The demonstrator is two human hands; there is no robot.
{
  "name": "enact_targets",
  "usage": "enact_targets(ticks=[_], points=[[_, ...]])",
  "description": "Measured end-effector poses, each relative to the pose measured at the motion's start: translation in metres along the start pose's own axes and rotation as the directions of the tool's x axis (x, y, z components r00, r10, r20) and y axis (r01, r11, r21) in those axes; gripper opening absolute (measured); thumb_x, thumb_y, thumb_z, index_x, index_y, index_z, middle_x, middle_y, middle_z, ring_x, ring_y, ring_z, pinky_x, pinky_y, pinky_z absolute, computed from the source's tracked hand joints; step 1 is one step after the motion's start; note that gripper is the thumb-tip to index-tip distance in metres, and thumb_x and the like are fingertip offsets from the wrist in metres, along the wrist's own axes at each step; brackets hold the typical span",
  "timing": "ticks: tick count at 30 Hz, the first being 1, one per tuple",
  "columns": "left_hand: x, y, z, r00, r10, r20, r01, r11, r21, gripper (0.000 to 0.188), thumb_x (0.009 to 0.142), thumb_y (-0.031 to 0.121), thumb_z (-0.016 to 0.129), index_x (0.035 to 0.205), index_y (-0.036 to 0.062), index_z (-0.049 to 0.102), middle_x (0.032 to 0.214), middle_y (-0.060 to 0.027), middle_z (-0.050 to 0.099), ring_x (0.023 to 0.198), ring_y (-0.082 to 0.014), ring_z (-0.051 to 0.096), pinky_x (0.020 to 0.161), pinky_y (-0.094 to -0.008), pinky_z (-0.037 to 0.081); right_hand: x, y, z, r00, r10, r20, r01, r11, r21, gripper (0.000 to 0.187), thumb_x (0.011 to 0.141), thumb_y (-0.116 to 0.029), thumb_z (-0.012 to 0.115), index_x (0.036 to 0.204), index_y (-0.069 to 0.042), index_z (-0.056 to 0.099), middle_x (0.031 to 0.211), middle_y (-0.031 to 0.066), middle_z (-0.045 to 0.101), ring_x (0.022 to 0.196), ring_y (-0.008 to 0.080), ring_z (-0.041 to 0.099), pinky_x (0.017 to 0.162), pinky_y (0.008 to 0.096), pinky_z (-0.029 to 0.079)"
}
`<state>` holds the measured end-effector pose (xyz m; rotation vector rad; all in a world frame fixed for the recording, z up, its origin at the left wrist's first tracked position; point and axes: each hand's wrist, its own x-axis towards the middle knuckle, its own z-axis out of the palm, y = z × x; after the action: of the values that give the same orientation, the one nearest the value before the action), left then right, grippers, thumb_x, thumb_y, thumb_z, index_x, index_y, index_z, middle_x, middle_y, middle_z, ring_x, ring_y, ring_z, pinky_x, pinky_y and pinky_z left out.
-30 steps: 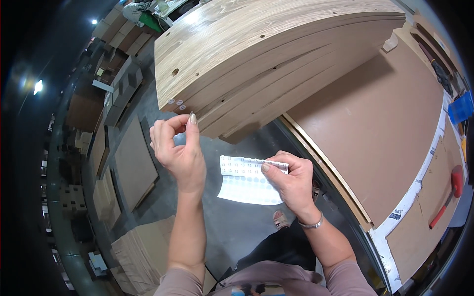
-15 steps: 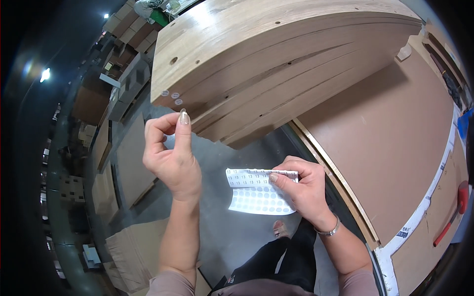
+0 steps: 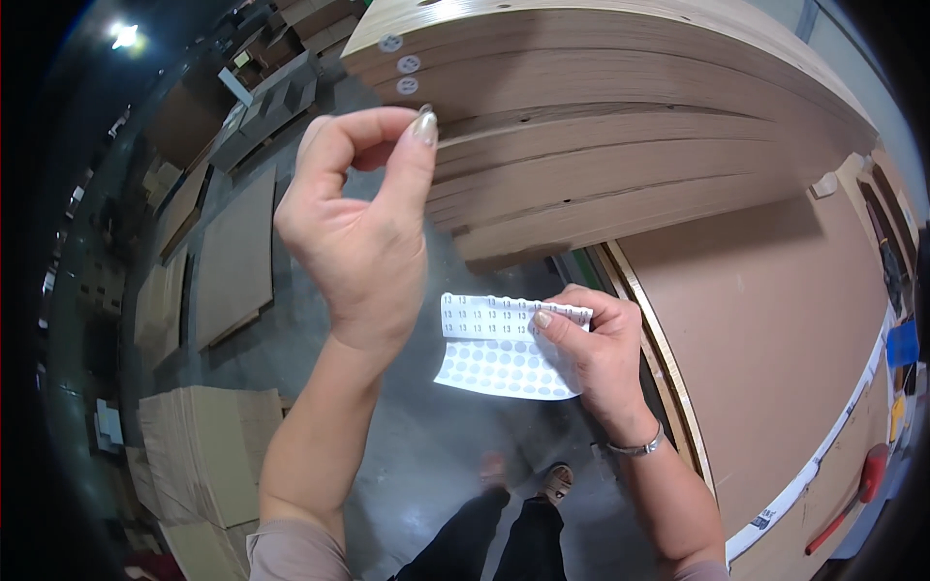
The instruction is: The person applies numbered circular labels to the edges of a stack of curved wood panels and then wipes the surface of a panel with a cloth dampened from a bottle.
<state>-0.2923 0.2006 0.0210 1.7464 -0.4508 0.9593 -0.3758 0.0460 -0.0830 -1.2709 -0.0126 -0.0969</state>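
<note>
My left hand [image 3: 363, 184] is raised at the left end of a stack of wooden panels [image 3: 620, 97], thumb and forefinger pinched together. Whatever is between those fingertips is too small to make out. Just above the fingertips, three round white stickers [image 3: 408, 65] are stuck one below another on the panels' edges. Lower and to the right, my right hand [image 3: 605, 353] grips a sheet of round stickers [image 3: 484, 366] by its right side, with the thumb on top. The sheet's upper part is folded over and carries printed rows; plain round spots show below the fold.
A brown board surface [image 3: 765, 320] with a white-taped edge lies to the right, with a red-handled tool [image 3: 872, 474] beyond it. Cardboard [image 3: 208, 436] is stacked at lower left. Flat panels [image 3: 237, 261] lie on the grey floor [image 3: 407, 465] farther left.
My left hand has moved up and right, still pinched near the panels' corner. The view has shifted, so the stack appears higher and closer. My right hand still grips the sticker sheet.
</note>
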Motion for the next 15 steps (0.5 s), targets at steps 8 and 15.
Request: enact_targets(ticks=[8,15], points=[[0.0,-0.006,0.005,0.998,0.057,-0.039,-0.053,0.994,0.1,0.008,0.086,0.009,0.072,0.089,0.0019,0.07,0.079,0.0042,0.062,0.074,-0.0048,0.05,0.067,-0.0208,0.038,0.009,0.004,0.002,0.993,0.013,0.12,-0.013,1.0,0.003,0.006,0.082,0.0,0.071,0.082,0.005,0.07,0.074,0.0032,0.064,0.066,0.0075,0.056,0.061,0.0219,0.043],[0.0,-0.008,0.011,0.994,0.055,-0.095,-0.045,0.994,0.101,0.009,0.084,0.009,0.073,0.087,0.0022,0.07,0.076,0.0044,0.062,0.072,-0.0043,0.05,0.066,-0.0212,0.037,0.007,0.011,0.008,0.987,0.029,0.155,-0.037,0.998,0.049,0.007,0.081,0.0,0.072,0.083,0.006,0.07,0.074,0.004,0.064,0.065,0.008,0.056,0.06,0.022,0.043]])
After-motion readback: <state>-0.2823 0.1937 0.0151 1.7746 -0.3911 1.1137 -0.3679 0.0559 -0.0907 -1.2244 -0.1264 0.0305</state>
